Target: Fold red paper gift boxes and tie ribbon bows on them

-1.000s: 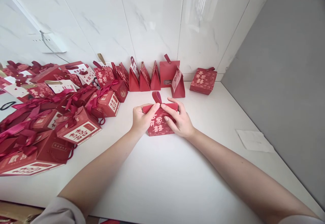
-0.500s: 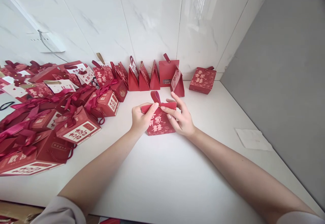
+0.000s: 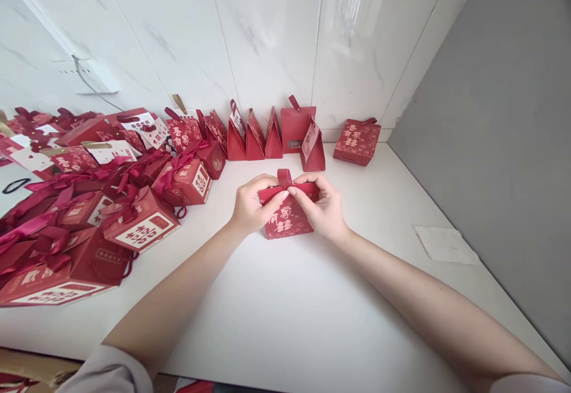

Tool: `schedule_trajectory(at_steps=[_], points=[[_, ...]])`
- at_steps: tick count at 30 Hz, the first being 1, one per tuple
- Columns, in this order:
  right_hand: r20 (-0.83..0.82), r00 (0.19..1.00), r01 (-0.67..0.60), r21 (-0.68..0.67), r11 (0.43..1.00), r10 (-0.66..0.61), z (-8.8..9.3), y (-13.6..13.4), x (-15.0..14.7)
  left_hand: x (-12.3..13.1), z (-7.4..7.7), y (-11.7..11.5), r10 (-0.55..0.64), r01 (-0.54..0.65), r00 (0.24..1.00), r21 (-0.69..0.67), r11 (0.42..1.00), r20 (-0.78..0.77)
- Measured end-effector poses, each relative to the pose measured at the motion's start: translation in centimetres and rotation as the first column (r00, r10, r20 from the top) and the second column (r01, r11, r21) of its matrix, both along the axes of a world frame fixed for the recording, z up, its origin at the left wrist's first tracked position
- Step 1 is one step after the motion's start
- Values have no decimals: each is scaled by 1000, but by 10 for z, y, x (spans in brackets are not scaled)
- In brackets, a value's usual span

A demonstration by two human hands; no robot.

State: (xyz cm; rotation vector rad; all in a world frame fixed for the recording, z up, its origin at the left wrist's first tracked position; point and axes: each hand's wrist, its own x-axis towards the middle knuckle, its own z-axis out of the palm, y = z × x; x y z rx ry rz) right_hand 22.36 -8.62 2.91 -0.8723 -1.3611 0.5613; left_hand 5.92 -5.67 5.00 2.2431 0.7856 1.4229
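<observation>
1. Red gift box (image 3: 289,223) stands on the white table (image 3: 285,316), centre of the scene, gold characters facing us.
2. Left hand (image 3: 250,206): fingers curled over the box's top left edge, thumb pressed on the front just under the top fold. Gripping the box.
3. Right hand (image 3: 328,210): fingers wrapped round the top right corner, thumb tip on the top flap. Also gripping.
4. Loop handle (image 3: 284,176) sticks up between our 2 hands, thumbs meeting just below it.
5. Far side, against the tiled wall (image 3: 267,30): row of red boxes (image 3: 273,137), with 1 patterned box (image 3: 357,141) apart to the right.
6. Left: dense pile of ribboned boxes (image 3: 134,229).
7. Right, by the grey panel (image 3: 504,131): white paper sheet (image 3: 446,245) lying flat.
</observation>
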Motion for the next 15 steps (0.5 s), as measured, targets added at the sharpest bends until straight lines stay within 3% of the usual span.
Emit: schedule_trajectory(at_steps=[3, 8, 15], points=[[26, 998, -53, -33, 998, 54, 2, 3, 4, -3, 2, 2, 3, -4, 1000, -14, 1000, -24], [42, 991, -127, -73, 989, 130, 5, 7, 10, -3, 1, 2, -14, 21, 999, -224, 974, 33], [121, 991, -60, 57, 997, 52, 6, 5, 8, -2, 8, 5, -59, 94, 992, -350, 932, 112]])
